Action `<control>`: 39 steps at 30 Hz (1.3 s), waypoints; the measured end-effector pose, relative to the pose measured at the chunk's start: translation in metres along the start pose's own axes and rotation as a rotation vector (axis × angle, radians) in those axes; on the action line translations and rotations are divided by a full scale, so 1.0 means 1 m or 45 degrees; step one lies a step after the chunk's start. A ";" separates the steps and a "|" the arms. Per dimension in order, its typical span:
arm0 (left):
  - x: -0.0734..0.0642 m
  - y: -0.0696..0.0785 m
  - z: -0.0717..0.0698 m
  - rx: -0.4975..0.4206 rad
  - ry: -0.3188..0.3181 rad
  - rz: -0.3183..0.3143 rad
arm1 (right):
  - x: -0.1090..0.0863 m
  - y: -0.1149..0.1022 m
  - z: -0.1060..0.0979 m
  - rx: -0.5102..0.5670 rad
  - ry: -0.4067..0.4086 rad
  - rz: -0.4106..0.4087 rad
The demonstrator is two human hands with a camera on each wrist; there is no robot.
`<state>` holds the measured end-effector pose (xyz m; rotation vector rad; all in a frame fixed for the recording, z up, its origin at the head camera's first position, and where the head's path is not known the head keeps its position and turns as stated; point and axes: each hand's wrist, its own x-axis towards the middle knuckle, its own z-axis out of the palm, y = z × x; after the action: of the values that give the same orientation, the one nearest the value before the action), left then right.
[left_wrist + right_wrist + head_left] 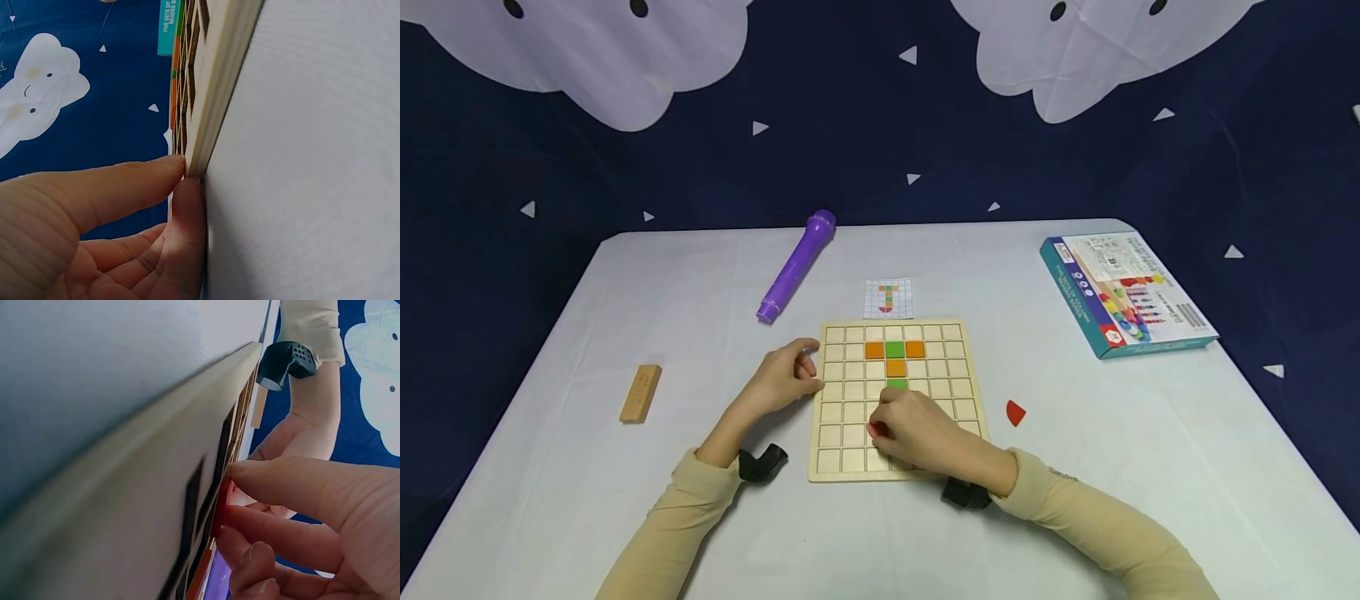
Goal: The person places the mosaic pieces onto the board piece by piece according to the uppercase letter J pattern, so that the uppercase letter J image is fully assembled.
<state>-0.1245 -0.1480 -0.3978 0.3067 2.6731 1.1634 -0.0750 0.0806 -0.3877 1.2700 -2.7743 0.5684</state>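
A wooden grid board (829, 461) lies flat, with several orange and green square tiles (895, 350) set in its cells. My left hand (778, 379) pinches the board's left edge between thumb and fingertip, seen close up in the left wrist view. Over the lower middle cells, my right hand (921, 429) pinches a small red piece (222, 506), which touches the board's surface in the right wrist view. The hand hides the cells beneath it and most of that piece. Another red quarter-round piece (1015, 412) lies to the right of the board.
Just behind the board is a pattern card (888, 298) printed with a coloured figure. A purple tube (796, 267) lies at the back left, a wooden block (641, 393) farther left. The flat game box (1131, 292) sits at the back right of the white table (550, 500).
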 end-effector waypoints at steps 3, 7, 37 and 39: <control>0.000 0.000 0.000 0.005 0.001 0.006 | -0.001 0.000 -0.001 0.004 -0.009 0.010; 0.000 0.000 0.000 0.007 0.004 0.001 | -0.001 0.000 -0.002 0.002 -0.002 0.027; -0.001 -0.001 0.001 0.002 0.005 -0.006 | -0.031 0.042 -0.033 0.066 0.184 0.043; 0.000 -0.001 0.001 -0.001 0.004 -0.007 | -0.036 0.046 -0.035 0.053 0.210 0.060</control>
<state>-0.1240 -0.1484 -0.3992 0.2971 2.6739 1.1646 -0.0895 0.1461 -0.3761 1.1122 -2.6756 0.7031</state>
